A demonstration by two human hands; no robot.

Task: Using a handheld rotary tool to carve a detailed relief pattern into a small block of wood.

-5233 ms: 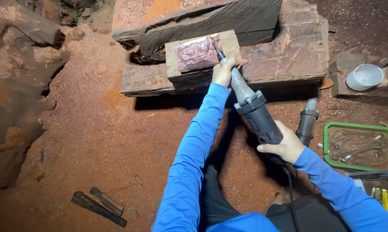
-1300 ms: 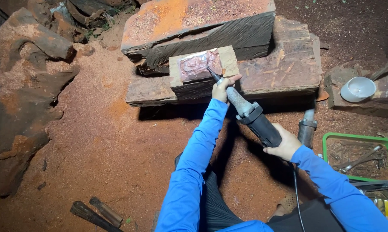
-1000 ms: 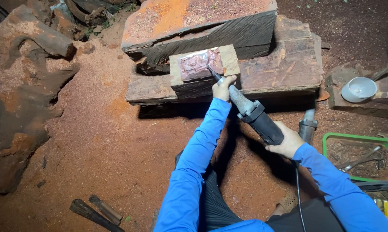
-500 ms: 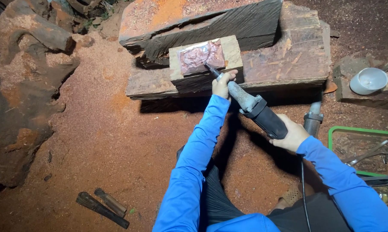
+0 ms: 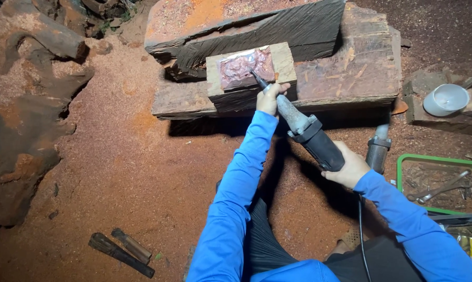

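Observation:
A corded die grinder [image 5: 310,137], grey at the nose and black at the body, points up-left at a small wood block [image 5: 283,58]. The block's top holds a reddish carved relief [image 5: 242,68], and the grinder's bit touches the relief's lower right part. My left hand [image 5: 270,98] is wrapped around the grinder's thin nose, right by the block's front edge. My right hand [image 5: 347,167] grips the black rear body. Both arms wear blue sleeves. The block rests on a big reddish timber slab [image 5: 351,73].
A second power tool [image 5: 378,149] stands right of the grinder. A green tray [image 5: 439,185] with wrenches lies at the right, a white bowl [image 5: 445,99] beyond it. Two dark chisels [image 5: 122,251] lie at lower left. Rough logs [image 5: 27,104] line the left; red sawdust covers the ground.
The view has shifted slightly and moved closer. Both hands keep their grip on the grinder, with its bit still on the lower right of the carving.

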